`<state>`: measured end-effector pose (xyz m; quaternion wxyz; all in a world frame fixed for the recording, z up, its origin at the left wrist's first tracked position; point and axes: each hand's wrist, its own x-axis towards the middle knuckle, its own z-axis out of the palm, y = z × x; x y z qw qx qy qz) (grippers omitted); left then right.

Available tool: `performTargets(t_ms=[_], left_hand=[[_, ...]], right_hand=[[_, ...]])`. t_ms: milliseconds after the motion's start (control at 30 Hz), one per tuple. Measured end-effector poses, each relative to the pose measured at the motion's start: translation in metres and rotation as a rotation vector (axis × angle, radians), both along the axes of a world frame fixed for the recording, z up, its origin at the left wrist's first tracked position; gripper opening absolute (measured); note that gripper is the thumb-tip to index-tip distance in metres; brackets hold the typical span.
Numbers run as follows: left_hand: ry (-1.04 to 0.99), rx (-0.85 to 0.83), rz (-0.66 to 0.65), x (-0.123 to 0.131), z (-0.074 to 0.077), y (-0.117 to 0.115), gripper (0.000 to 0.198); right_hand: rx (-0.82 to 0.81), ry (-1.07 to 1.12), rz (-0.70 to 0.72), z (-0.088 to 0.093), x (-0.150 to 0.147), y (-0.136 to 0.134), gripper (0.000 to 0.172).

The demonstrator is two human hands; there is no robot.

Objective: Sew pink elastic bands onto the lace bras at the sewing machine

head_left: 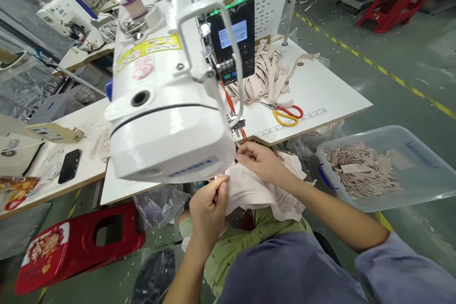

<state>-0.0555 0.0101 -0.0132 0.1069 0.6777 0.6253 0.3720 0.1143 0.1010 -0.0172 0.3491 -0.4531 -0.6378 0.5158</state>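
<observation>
Both hands (210,206) (261,162) pinching beige fabric (245,189) | white table (331,92) — scissors (276,108) atop | green floor (356,78) — red stool (80,247)

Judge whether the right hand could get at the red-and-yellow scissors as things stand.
Probably yes: the scissors lie with handles uncovered on the white tabletop beyond the right hand. That hand seems to be pinching the pale fabric, so it would likely need to let go first.

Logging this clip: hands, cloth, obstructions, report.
Left hand pinching cloth; right hand at its upper edge. Cloth hanging in loose folds. Machine blocking part of the view.
</observation>
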Motion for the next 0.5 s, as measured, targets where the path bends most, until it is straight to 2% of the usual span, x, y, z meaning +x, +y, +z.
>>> performTargets(t_ms=[100, 200, 300, 367, 400, 500], left_hand=[[-0.091, -0.062, -0.029, -0.001, 0.007, -0.006, 0.026], [-0.188, -0.106, -0.051, -0.009, 0.012, -0.018, 0.025], [-0.298, -0.182, -0.109, -0.028, 0.014, -0.046, 0.021], [-0.43, -0.219, -0.118, -0.045, 0.009, -0.072, 0.021], [-0.528, -0.211, -0.041, -0.054, 0.005, -0.085, 0.029], [-0.845, -0.331, 0.494, -0.086, -0.016, -0.116, 0.038]], right_hand=[[-0.039, 0.044, 0.023, -0.005, 0.01, -0.016, 0.023], [-0.022, -0.025, 0.066, -0.026, 0.039, -0.036, 0.032], [0.042, -0.298, 0.154, -0.06, 0.085, -0.059, 0.061], [0.061, -0.502, 0.21, -0.079, 0.117, -0.074, 0.062], [0.055, -0.554, 0.242, -0.085, 0.13, -0.08, 0.057], [-0.027, -0.558, 0.327, -0.089, 0.155, -0.091, 0.043]])
